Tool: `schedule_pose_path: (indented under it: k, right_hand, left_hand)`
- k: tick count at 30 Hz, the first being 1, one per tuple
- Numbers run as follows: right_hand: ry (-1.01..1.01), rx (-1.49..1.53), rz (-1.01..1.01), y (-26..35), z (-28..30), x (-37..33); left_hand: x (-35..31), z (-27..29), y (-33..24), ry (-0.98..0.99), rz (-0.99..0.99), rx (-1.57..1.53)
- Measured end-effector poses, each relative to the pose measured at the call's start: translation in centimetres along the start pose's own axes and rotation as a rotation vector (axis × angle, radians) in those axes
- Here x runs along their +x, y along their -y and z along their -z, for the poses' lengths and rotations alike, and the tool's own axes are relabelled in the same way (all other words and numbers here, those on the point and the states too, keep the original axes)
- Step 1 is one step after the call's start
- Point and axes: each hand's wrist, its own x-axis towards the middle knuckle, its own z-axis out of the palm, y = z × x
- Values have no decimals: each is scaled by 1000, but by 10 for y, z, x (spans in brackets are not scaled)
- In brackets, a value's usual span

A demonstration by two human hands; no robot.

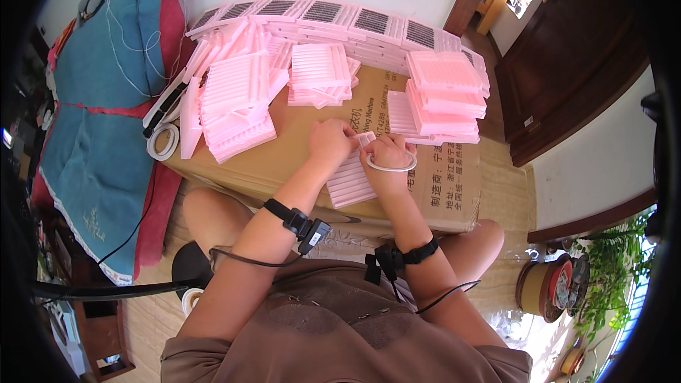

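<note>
A pink grooved plastic tray (350,183) lies at the front of the cardboard box, partly under my hands. My left hand (332,142) is closed, its fingertips pinched at the tray's far end; their exact hold is partly hidden. Close beside it, my right hand (387,159) is curled with its fingertips near the same end. A narrow white roll of tape (392,168) loops around the fingers of my right hand. Between the two hands shows a small pale pink part of the tray's end.
The cardboard box (284,143) bears stacked pink trays (237,89) on the left, more trays (319,71) behind, and a stack (447,92) at right. Dark-filled trays (323,13) line the wall. Another tape roll (163,143) and a black-handled cutter (169,103) sit at the left edge.
</note>
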Motion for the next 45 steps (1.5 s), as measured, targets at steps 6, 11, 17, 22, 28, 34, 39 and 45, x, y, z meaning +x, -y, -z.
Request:
schedule_pose_path:
  k: [6, 11, 17, 22, 28, 34, 39, 45]
  right_hand:
    - [28, 189, -127, -2, 16, 2]
    - [191, 507, -194, -12, 3, 17]
    - [319, 378, -169, 17, -21, 3]
    - [298, 263, -166, 32, -33, -2]
    - [279, 229, -106, 32, -40, -3]
    - [247, 232, -87, 33, -43, -2]
    - [259, 199, -97, 35, -41, -2]
    - [295, 166, -132, 39, -39, -1]
  left_hand:
    - [4, 3, 6, 19, -13, -41]
    - [-12, 35, 28, -100, -176, -163]
    - [-42, 65, 51, 56, -82, -64]
    - [-46, 61, 59, 50, -139, -156]
    - [-47, 61, 62, 68, -111, -149]
    - [-47, 64, 59, 76, -119, -164]
    - [-46, 64, 57, 102, -69, -148]
    - [-43, 55, 54, 32, -25, -134]
